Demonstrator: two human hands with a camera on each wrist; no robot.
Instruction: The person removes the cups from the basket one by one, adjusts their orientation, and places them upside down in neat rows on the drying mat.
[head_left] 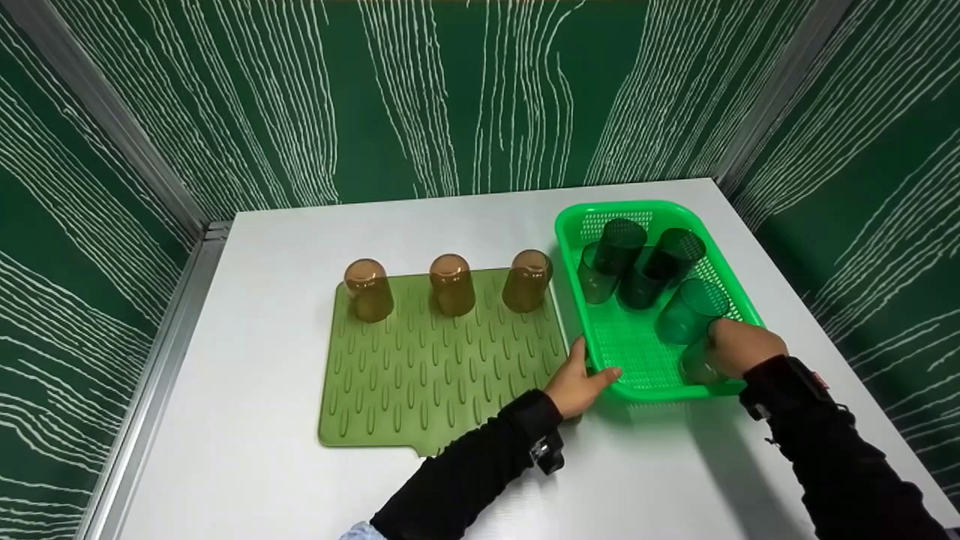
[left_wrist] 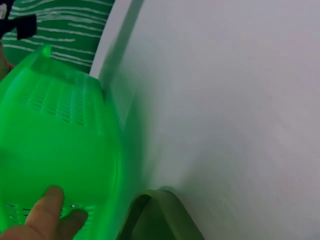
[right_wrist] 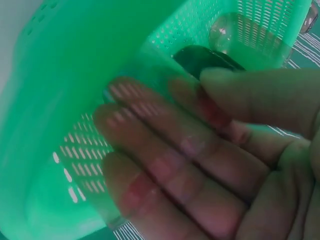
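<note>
My right hand (head_left: pixel 746 349) reaches into the front right of a green plastic basket (head_left: pixel 574 262) and grips a see-through glass (head_left: pixel 696 365); in the right wrist view its fingers (right_wrist: pixel 165 170) show through the glass wall. My left hand (head_left: pixel 577 386) holds the basket's front left corner, thumb over the rim and fingers along the outside. Another tumbler (head_left: pixel 691 311) leans just behind the gripped one, and several darker tumblers (head_left: pixel 621 244) stand tilted farther back. Left of the basket, three amber glasses (head_left: pixel 452 285) stand upside down along the back of an olive green drying mat (head_left: pixel 442 375).
A white table (head_left: pixel 247 337) carries the mat and basket side by side. Green walls (head_left: pixel 465 97) with white wavy lines enclose it at the back and sides, with grey metal posts (head_left: pixel 780 90) at the corners.
</note>
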